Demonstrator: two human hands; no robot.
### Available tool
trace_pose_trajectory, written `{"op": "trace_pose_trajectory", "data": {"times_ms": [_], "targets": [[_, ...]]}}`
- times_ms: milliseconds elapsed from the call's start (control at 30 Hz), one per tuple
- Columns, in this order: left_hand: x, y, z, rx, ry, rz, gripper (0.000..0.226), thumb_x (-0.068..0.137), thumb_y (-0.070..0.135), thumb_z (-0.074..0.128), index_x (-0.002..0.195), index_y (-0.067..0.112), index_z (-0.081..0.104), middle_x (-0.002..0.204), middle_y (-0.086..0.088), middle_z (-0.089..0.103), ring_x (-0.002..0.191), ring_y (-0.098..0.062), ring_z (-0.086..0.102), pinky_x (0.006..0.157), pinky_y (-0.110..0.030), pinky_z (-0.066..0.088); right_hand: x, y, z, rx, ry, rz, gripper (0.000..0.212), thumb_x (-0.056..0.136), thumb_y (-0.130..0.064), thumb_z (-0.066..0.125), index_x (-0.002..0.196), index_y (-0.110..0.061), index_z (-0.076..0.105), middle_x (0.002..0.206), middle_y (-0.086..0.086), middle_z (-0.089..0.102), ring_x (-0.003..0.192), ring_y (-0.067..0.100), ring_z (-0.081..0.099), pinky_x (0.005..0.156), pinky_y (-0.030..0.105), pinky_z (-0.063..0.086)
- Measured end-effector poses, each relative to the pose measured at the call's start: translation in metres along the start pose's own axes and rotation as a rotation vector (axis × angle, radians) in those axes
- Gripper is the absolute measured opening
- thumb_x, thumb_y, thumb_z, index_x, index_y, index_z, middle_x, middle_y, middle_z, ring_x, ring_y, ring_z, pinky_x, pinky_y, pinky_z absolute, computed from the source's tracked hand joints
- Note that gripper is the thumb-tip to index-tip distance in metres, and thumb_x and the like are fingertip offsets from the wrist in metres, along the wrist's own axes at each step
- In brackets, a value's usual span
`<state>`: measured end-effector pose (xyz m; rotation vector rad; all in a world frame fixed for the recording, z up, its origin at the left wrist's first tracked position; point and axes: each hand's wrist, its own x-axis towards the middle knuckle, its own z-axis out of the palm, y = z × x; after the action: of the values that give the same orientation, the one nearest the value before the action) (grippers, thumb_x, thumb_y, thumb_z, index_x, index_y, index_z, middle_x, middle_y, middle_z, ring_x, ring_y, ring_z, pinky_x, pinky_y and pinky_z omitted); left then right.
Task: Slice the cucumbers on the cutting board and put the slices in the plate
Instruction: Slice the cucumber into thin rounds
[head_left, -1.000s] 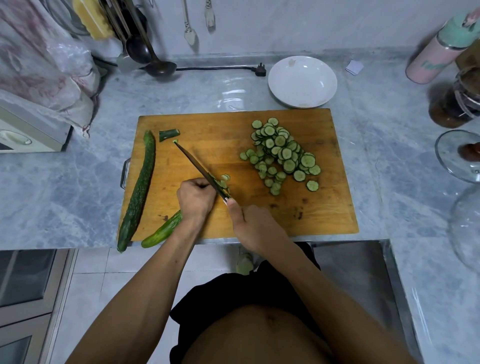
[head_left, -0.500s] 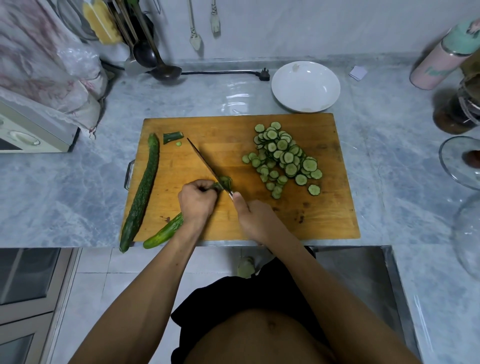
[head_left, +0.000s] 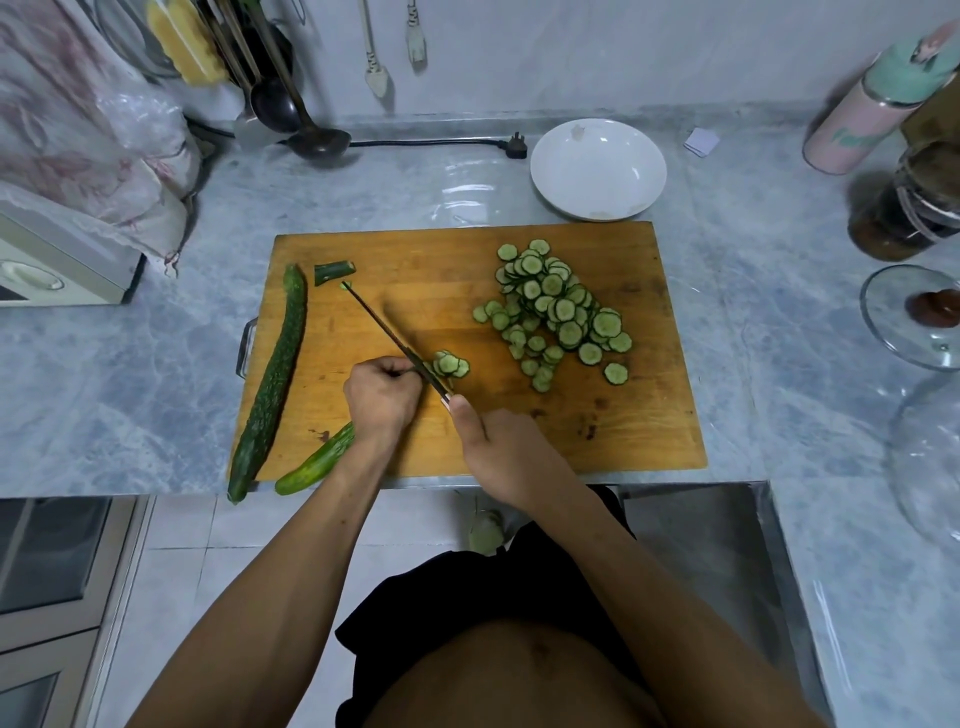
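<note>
Head view: left hand (head_left: 382, 397) curled over the cucumber (head_left: 316, 462), pinning it for the knife (head_left: 395, 340), gripped in right hand (head_left: 498, 447). Fresh slices (head_left: 451, 364) just right of the blade, the big slice pile (head_left: 558, 312) farther right on the cutting board (head_left: 649, 415). White plate (head_left: 597, 166) beyond, still without slices; whole cucumber (head_left: 272, 379) left. Board's near edge close behind both wrists; open wood ahead.

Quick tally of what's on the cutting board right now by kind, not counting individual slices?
Whole cucumber: 1
Cucumber being cut, held by the left hand: 1
Cut-off end piece: 1
Slice piles: 2, large and small
Knife, in the right hand: 1
Total: 6
</note>
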<state>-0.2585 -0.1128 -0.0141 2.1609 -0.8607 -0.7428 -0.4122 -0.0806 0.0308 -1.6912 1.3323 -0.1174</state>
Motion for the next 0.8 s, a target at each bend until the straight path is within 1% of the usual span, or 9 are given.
{"op": "trace_pose_trajectory", "data": {"times_ms": [133,233,300,400,500,567,700,800], "targets": [[-0.001,0.0,-0.001,-0.008,-0.007,-0.019,0.013,0.084,0.006,0.065,0.083,0.007,0.078,0.077,-0.001,0.069,0.073,-0.012,0.06,0.072,-0.021,0.046,0.002,0.002,0.003,-0.008,-0.011,0.016,0.072,0.103,-0.058,0.014,0.06,-0.012,0.049,0.063,0.006,0.054,0.061,0.02,0.052,0.064,0.032,0.035],[-0.002,0.002,-0.001,-0.018,-0.01,-0.008,0.021,0.082,0.001,0.059,0.088,0.006,0.079,0.083,-0.002,0.072,0.079,-0.012,0.063,0.08,-0.024,0.05,0.005,0.003,0.001,0.024,-0.003,0.023,0.072,0.104,-0.056,0.015,0.059,-0.011,0.048,0.061,0.006,0.053,0.06,0.019,0.051,0.064,0.032,0.035],[-0.003,0.003,-0.001,-0.017,-0.003,-0.005,0.022,0.081,-0.001,0.058,0.088,0.005,0.079,0.084,-0.002,0.071,0.08,-0.013,0.063,0.082,-0.025,0.049,0.006,0.002,0.002,0.045,0.006,0.029,0.072,0.103,-0.057,0.015,0.058,-0.012,0.047,0.061,0.006,0.052,0.061,0.021,0.051,0.065,0.032,0.036],[-0.001,0.004,-0.001,-0.008,-0.006,-0.013,0.022,0.081,-0.001,0.058,0.086,0.004,0.078,0.083,-0.003,0.071,0.079,-0.013,0.062,0.077,-0.021,0.046,0.011,-0.002,0.006,0.064,0.012,0.047,0.071,0.104,-0.056,0.016,0.061,-0.01,0.05,0.065,0.008,0.055,0.07,0.026,0.055,0.069,0.033,0.037],[0.0,0.002,0.001,-0.013,-0.007,-0.029,0.023,0.08,0.001,0.059,0.09,0.006,0.078,0.088,-0.004,0.074,0.085,-0.015,0.065,0.083,-0.024,0.05,0.018,-0.004,0.011,0.071,0.026,0.067,0.071,0.105,-0.054,0.017,0.063,-0.01,0.052,0.067,0.007,0.054,0.083,0.029,0.054,0.075,0.032,0.036],[0.0,0.001,0.0,-0.011,-0.017,-0.023,0.023,0.079,0.001,0.059,0.091,0.006,0.079,0.09,-0.005,0.075,0.087,-0.017,0.067,0.085,-0.027,0.052,0.02,-0.002,0.016,0.074,0.034,0.067,0.071,0.104,-0.055,0.016,0.062,-0.011,0.052,0.066,0.007,0.054,0.087,0.032,0.056,0.076,0.033,0.038],[-0.002,-0.003,-0.001,0.002,-0.03,0.036,0.025,0.077,0.0,0.059,0.092,0.006,0.079,0.091,-0.006,0.076,0.088,-0.02,0.068,0.081,-0.024,0.05,0.021,0.001,0.02,0.068,0.052,0.06,0.072,0.104,-0.056,0.016,0.06,-0.012,0.051,0.064,0.006,0.054,0.086,0.033,0.059,0.075,0.032,0.037],[-0.005,-0.002,-0.003,0.003,-0.038,0.067,0.026,0.078,-0.001,0.06,0.094,0.007,0.079,0.094,-0.005,0.076,0.087,-0.015,0.065,0.082,-0.02,0.048,0.019,0.001,0.015,0.07,0.057,0.05,0.073,0.105,-0.054,0.017,0.059,-0.009,0.052,0.062,0.007,0.055,0.079,0.03,0.056,0.073,0.032,0.035]]}}
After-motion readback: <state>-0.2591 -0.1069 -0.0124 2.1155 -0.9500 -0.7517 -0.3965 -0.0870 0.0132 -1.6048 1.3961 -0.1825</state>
